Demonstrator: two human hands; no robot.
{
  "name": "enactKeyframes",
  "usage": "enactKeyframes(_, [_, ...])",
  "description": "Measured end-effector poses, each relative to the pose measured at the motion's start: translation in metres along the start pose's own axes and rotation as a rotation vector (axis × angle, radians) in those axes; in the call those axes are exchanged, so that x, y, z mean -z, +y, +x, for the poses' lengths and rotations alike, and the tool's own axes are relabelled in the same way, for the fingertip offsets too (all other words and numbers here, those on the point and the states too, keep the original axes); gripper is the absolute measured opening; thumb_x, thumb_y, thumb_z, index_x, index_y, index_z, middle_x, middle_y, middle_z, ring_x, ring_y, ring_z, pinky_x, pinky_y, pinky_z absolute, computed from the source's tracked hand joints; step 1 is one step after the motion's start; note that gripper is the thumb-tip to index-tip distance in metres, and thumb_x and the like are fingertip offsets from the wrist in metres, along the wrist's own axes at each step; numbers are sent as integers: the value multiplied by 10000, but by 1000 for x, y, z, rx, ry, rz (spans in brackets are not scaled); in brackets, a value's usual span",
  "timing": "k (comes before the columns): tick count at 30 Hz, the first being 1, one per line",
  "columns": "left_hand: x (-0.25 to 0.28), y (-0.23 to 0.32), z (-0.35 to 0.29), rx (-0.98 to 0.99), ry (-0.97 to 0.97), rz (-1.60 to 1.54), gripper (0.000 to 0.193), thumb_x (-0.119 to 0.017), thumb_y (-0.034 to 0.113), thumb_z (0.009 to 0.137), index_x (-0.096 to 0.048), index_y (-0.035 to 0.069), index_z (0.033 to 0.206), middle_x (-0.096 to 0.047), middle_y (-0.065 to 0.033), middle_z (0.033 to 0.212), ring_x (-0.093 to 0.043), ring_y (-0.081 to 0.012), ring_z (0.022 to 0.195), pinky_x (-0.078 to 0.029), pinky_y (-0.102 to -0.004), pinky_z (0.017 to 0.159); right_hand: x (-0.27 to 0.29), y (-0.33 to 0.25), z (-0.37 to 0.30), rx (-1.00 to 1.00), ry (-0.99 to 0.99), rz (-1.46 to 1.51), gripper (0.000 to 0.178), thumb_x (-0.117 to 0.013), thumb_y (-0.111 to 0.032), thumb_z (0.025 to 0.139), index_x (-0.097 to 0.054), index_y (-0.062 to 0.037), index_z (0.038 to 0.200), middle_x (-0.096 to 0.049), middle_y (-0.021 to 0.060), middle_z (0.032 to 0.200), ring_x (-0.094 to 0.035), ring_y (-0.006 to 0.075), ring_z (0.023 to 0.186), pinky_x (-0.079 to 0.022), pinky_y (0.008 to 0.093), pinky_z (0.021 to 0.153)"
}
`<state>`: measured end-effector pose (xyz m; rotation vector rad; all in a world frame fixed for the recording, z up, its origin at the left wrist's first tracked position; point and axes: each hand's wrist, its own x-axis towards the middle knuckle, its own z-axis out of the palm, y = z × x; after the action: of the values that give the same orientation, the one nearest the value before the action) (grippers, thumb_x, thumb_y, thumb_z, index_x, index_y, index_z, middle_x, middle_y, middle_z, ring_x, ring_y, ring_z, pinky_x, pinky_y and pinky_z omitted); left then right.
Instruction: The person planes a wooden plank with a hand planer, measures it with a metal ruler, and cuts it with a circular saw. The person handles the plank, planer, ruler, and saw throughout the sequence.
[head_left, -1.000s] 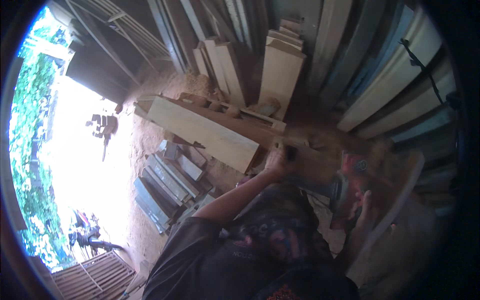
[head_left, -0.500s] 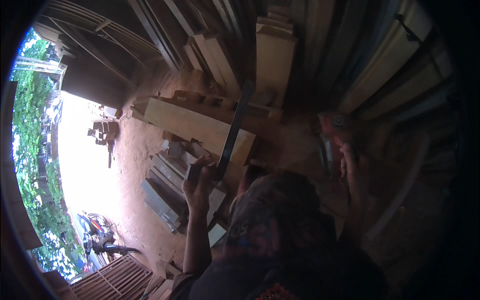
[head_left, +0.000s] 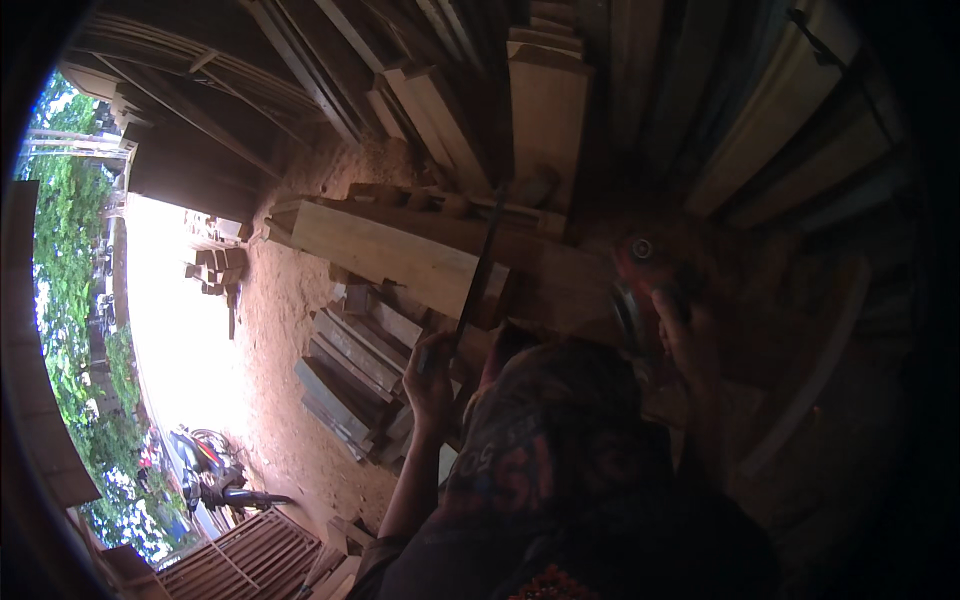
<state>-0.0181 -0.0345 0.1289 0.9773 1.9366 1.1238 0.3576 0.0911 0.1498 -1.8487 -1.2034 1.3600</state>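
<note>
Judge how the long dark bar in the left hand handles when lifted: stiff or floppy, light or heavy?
Likely stiff: the long dark bar runs visibly straight beyond the left hand. Probably light for its length, since it looks narrow and one hand holds it.

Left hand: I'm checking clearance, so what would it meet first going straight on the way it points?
Probably the pale plank just ahead of the left hand, though depth is unclear.

Left hand [head_left: 430, 380] and right hand [head_left: 688, 335] well apart (fingers [head_left: 664, 303] bent)
</note>
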Motion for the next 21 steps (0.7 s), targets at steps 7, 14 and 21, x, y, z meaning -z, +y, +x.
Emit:
enactKeyframes(7, [-4, -9, -6, 12, 45, 43, 249, -663, 44, 1064, -714, 24, 1307, -791, -115, 1230, -733, -188, 1190, -561, -345, 1018, 3, -13, 9, 45, -50, -145, 502, -720, -485, 1024, -776, 14, 1026, -706, 87, 762, -688, 204, 714, -528, 392, 679])
enactKeyframes(14, [-9, -5, -9, -38, 56, 58, 187, -644, 73, 1104, -730, 14, 1259, -782, -82, 1141, -736, -167, 1093, -574, -328, 973, 2, -33, 2, 268, -191, -341, 549, -710, -450, 1026, -727, 22, 1306, -757, 251, 1159, -742, 413, 1088, -572, 462, 963])
enactKeyframes(21, [-8, 6, -9, 62, 49, 100, 214, -651, 59, 1090, -722, 17, 1288, -777, -75, 1149, -711, -130, 1088, -560, -313, 975, -28, -69, -8, 688, -382, -414, 592, -694, -468, 1023, -701, 9, 1373, -750, 287, 1185, -741, 442, 1094, -585, 476, 976])
